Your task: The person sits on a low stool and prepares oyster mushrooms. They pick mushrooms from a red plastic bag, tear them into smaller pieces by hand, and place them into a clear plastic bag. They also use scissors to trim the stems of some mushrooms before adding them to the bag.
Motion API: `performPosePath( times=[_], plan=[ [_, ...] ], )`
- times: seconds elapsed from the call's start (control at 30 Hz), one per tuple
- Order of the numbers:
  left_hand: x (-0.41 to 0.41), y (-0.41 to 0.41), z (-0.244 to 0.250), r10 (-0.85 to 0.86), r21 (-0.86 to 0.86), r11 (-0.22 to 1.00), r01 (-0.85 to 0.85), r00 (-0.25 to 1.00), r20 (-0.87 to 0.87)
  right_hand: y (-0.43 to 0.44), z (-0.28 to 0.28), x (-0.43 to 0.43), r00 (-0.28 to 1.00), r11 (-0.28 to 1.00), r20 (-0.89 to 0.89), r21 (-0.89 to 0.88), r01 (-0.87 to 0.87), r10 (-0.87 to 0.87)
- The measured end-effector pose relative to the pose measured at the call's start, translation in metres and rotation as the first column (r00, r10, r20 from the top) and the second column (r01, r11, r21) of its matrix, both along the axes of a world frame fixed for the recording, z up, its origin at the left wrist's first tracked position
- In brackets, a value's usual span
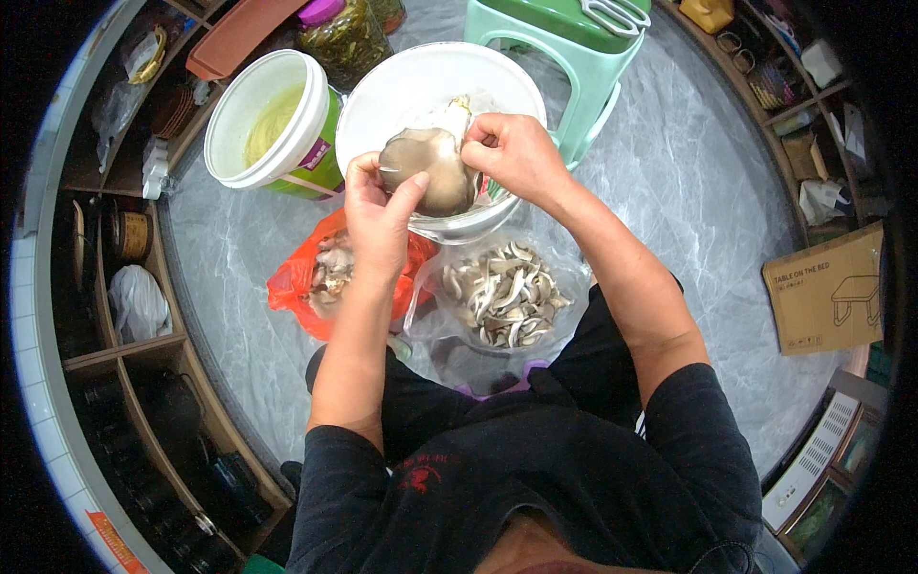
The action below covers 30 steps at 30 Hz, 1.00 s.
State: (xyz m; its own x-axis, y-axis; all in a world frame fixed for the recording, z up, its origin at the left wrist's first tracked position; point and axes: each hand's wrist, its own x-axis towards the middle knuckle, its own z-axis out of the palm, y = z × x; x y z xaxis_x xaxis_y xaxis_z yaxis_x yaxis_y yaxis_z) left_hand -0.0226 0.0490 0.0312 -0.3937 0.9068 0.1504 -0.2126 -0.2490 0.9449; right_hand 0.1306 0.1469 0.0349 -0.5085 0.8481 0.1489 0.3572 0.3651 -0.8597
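A large grey-brown oyster mushroom is held over a white bucket. My left hand grips its left edge, thumb on the cap. At the mushroom's right side my right hand has its fingers pinched together at the edge; what lies between the fingertips is hidden. Below the bucket, a clear plastic bag holds many torn mushroom strips. Whole or broken mushrooms lie in a red plastic bag, partly behind my left forearm.
Left of the white bucket stands a green-and-white bucket with yellowish liquid. Behind are a jar with a purple lid and a pale green stool with scissors on top. Shelves line the left; a cardboard box stands right.
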Motion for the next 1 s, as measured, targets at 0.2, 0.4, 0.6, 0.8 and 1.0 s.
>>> performPosePath(
  times=[0.2,0.4,0.6,0.8,1.0],
  plan=[
    [-0.009,0.000,0.003,-0.046,-0.036,0.998,0.056,0.975,0.219,0.003,-0.003,0.002,0.992,0.984,-0.093,-0.147,-0.100,0.087],
    [-0.020,-0.004,0.005,-0.047,-0.110,0.990,0.084,0.952,0.304,0.007,0.006,0.004,0.946,0.858,-0.305,-0.451,-0.248,0.113],
    [-0.032,-0.004,0.007,-0.053,-0.168,0.976,0.141,0.894,0.445,0.010,0.019,0.016,0.848,0.716,-0.530,-0.592,-0.370,0.000],
    [-0.037,-0.002,0.011,-0.050,-0.156,0.971,0.183,0.790,0.611,0.017,0.021,0.022,0.742,0.573,-0.655,-0.666,-0.478,-0.143],
    [-0.038,-0.001,0.008,-0.100,-0.128,0.962,0.242,0.744,0.660,0.023,0.016,0.024,0.557,0.429,-0.825,-0.538,-0.726,-0.091]
  ],
)
